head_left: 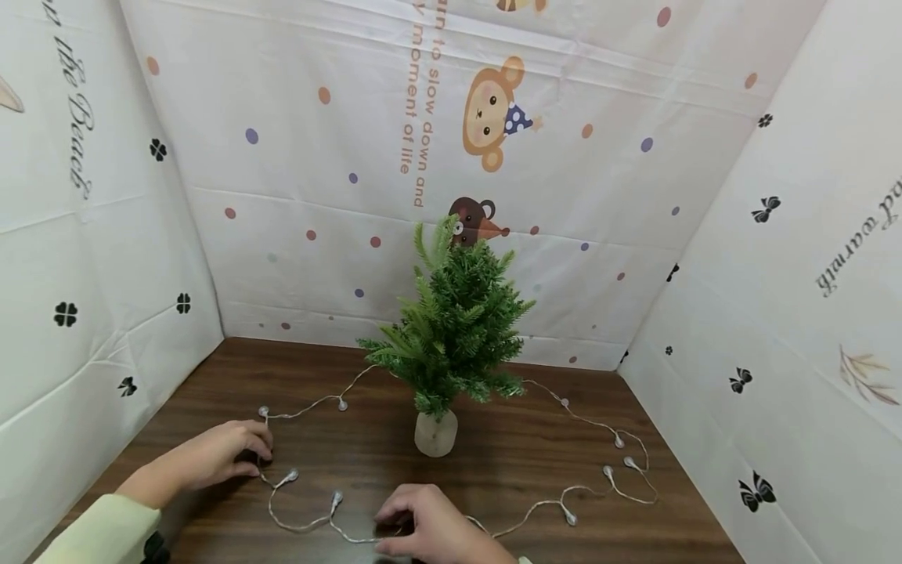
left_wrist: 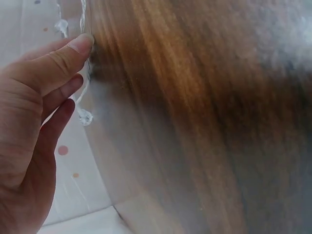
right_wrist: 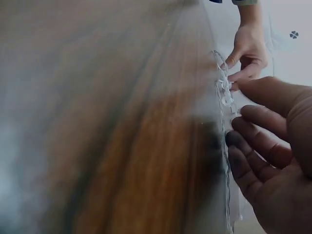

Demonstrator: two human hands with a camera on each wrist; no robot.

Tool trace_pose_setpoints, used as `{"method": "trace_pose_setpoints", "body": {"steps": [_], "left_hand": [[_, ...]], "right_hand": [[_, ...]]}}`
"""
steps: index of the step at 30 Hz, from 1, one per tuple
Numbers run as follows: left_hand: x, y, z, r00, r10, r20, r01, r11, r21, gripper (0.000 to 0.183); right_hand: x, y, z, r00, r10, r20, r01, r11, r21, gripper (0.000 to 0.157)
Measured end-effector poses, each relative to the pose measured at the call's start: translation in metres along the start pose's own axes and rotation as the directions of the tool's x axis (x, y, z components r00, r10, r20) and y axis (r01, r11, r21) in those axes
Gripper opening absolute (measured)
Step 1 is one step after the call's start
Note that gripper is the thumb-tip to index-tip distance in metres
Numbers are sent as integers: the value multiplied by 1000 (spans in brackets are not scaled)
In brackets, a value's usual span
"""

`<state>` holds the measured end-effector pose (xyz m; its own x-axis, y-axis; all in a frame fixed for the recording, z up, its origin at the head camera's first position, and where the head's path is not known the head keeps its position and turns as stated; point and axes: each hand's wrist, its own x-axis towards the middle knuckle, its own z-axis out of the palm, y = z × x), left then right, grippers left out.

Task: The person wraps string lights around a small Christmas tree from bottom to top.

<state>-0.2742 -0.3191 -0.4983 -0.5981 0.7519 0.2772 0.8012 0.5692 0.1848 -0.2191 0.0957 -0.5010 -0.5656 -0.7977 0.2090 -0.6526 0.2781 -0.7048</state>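
Note:
A string of lights with clear bulbs on a thin pale wire lies in a wide loop around a small artificial Christmas tree on a pale round base. At the loop's left side, my left hand pinches the wire between thumb and finger; a bulb hangs just below the fingers in the left wrist view. My right hand is at the near part of the loop, fingertips close to the wire, thumb and fingers apart.
The dark wood-grain table is enclosed by printed white cloth at the back, left and right. More bulbs lie along the right side of the loop. The tree stands near the table's middle.

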Motion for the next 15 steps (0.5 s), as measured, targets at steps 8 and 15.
{"method": "trace_pose_setpoints", "body": {"steps": [8,15], "left_hand": [[5,-7,0,997,-71,40,76,985,-157,9],[3,-13,5,998,-60,8,60,978,-200,10]], "right_hand": [[9,-4,2,999,25,47,-10,955,-295,15],[13,-6,2,992,118,50,-97,947,-306,4]]}}
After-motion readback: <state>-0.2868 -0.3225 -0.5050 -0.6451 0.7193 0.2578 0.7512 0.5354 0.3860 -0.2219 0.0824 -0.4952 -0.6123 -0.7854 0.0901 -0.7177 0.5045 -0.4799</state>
